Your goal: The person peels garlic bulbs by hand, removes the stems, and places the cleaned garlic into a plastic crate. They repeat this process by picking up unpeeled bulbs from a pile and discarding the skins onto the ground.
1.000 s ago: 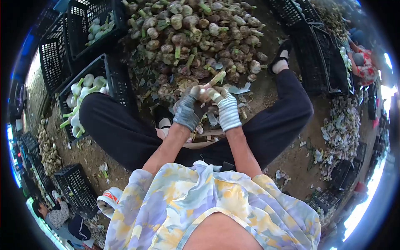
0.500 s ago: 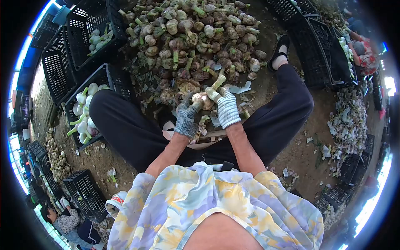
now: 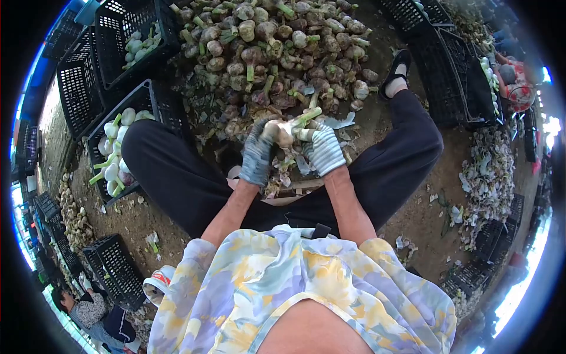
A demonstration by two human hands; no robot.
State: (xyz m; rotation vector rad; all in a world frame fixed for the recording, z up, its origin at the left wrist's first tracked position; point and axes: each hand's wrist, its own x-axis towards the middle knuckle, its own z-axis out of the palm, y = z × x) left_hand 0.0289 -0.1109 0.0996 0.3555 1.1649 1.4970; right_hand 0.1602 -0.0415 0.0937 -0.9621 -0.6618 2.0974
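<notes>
A garlic bulb (image 3: pixel 285 137) with a thick green-white stalk (image 3: pixel 305 118) is between my two gloved hands, above the floor in front of me. My left hand (image 3: pixel 257 154), in a grey striped glove, has its fingers closed round the bulb's left side. On the other side my right hand (image 3: pixel 324 147), in a white striped glove, pinches near the base of the stalk. Loose skins hang and lie just beneath the hands. Just beyond them rises a heap of unpeeled garlic (image 3: pixel 277 53), soil-stained and with short stalks.
By my left knee stands a black crate (image 3: pixel 152 97) with clean white garlic (image 3: pixel 112 153). More black crates (image 3: pixel 79 85) are stacked at upper left and at upper right (image 3: pixel 451 76). Peeled skins (image 3: pixel 489 177) are heaped at right. Other people (image 3: pixel 519 85) sit at both sides.
The bulb has turned and tilted, so its stalk now points up and to the right. My left hand has shifted slightly left, and my right hand slightly right.
</notes>
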